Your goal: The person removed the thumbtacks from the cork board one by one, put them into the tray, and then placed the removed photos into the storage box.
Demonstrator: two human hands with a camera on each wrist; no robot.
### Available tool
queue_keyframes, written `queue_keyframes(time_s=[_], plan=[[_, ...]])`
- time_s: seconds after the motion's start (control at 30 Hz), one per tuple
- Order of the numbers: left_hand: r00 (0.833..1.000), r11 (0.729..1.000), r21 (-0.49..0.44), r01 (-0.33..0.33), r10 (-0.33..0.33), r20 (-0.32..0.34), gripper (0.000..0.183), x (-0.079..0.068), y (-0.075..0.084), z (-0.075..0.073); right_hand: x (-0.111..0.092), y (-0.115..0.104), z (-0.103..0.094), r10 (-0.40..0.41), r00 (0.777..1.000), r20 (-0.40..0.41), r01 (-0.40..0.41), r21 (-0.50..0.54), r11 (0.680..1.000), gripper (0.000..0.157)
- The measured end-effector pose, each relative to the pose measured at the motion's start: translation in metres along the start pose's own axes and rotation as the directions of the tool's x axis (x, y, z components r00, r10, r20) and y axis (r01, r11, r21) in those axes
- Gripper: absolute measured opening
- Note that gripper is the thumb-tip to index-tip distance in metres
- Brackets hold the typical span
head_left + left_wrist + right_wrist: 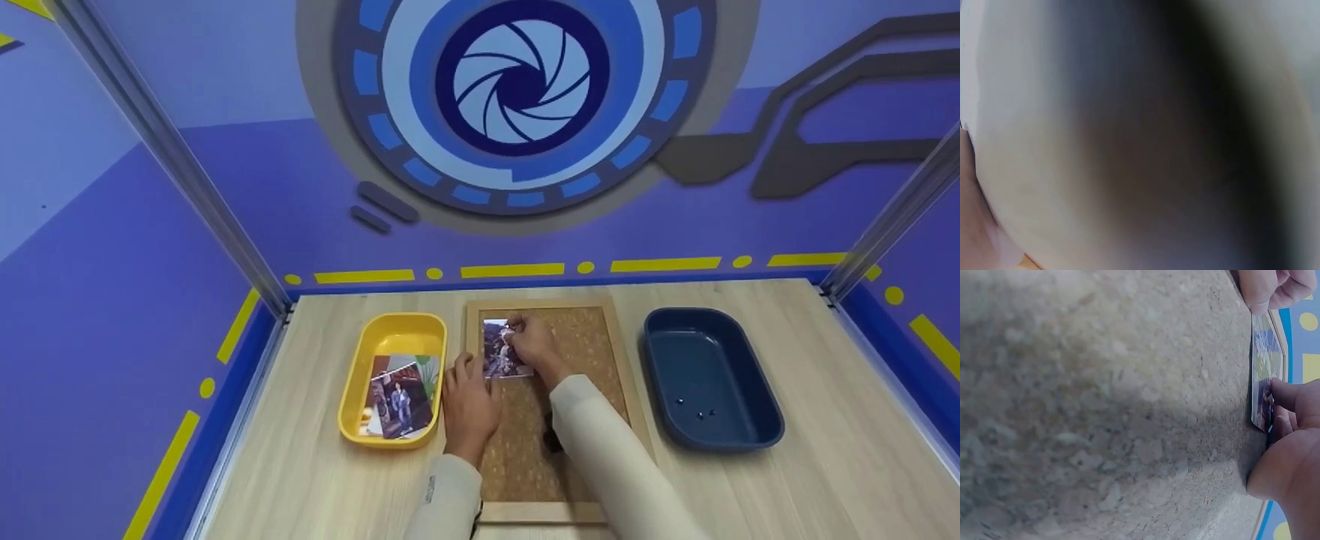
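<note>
A photo print (pixel 501 358) lies on the upper left of a wood-framed cork board (pixel 525 442). My right hand (pixel 534 341) is at the photo's top edge, thumb and fingertips pinching a small shiny pushpin (pixel 508 325) against it. The fingers hide most of the pin. My left hand (pixel 472 401) rests over the board's left frame, its fingers loosely extended beside the photo and its thumb near the lower left corner. In the right wrist view the photo (pixel 1262 371) lies almost flat to the cork between both hands. A blurred sleeve fills most of the left wrist view.
A yellow tray (pixel 349 405) left of the board holds several prints, the top photo (pixel 403 401) showing a standing person. On the right, a dark blue tray (pixel 709 367) contains 3 small shiny pins (pixel 700 415). Printed wall panels (pixel 420 251) enclose the wooden table (pixel 300 465).
</note>
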State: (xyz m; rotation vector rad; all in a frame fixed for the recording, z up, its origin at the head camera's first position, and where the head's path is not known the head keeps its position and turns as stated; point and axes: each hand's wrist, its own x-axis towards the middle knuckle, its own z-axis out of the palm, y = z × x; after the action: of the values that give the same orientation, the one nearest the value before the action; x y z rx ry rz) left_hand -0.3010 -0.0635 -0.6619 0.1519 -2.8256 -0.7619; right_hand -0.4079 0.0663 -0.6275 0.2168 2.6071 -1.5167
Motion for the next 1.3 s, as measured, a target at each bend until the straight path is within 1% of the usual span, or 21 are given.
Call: queue_keyframes(time_s=[0.1, 0.33, 0.5, 0.6, 0.8, 0.9, 1.03, 1.17, 1.3], plan=[[1.000, 1.000, 0.002, 0.000, 0.000, -0.003, 0.045, 0.0000, 0.0010, -0.0011, 0.0002, 0.0003, -0.0003, -0.008, 1.000, -0.005, 0.008, 0.006, 1.000, 0.021], [0.999, 0.999, -0.029, -0.021, 0.020, -0.028, 0.042, -0.0020, 0.0029, -0.0047, -0.0002, 0.0014, -0.0002, -0.085, 0.995, -0.051, 0.081, -0.065, 0.995, 0.020], [1.000, 1.000, -0.021, -0.001, 0.001, 0.002, 0.045, -0.0007, 0.0042, -0.0075, 0.0008, 0.0011, -0.0004, -0.071, 0.997, -0.039, 0.071, 0.001, 0.997, 0.019], [1.000, 1.000, -0.016, 0.012, -0.012, 0.019, 0.046, -0.0006, 0.0046, -0.0080, 0.0017, 0.0020, 0.0002, -0.070, 0.997, -0.032, 0.070, 0.018, 0.997, 0.019], [1.000, 1.000, -0.021, 0.009, -0.009, 0.017, 0.047, -0.0018, 0.0033, -0.0062, 0.0022, 0.0034, 0.0014, -0.068, 0.997, -0.037, 0.067, -0.012, 0.998, 0.017], [1.000, 1.000, -0.019, 0.014, -0.013, 0.024, 0.048, -0.0015, 0.0021, -0.0049, 0.0028, 0.0041, 0.0022, -0.077, 0.996, -0.034, 0.076, -0.028, 0.997, 0.017], [1.000, 1.000, -0.014, 0.007, -0.007, 0.017, 0.047, -0.0014, 0.0010, -0.0030, 0.0037, 0.0041, 0.0026, -0.090, 0.995, -0.031, 0.088, -0.041, 0.995, 0.015], [1.000, 1.000, -0.014, 0.005, -0.005, 0.011, 0.046, -0.0018, 0.0012, -0.0038, 0.0056, 0.0034, 0.0026, -0.075, 0.997, -0.020, 0.074, -0.057, 0.996, 0.013], [1.000, 1.000, -0.010, -0.014, 0.014, -0.010, 0.045, -0.0007, 0.0011, -0.0050, 0.0074, 0.0023, 0.0024, -0.065, 0.998, -0.022, 0.063, -0.078, 0.995, 0.013]])
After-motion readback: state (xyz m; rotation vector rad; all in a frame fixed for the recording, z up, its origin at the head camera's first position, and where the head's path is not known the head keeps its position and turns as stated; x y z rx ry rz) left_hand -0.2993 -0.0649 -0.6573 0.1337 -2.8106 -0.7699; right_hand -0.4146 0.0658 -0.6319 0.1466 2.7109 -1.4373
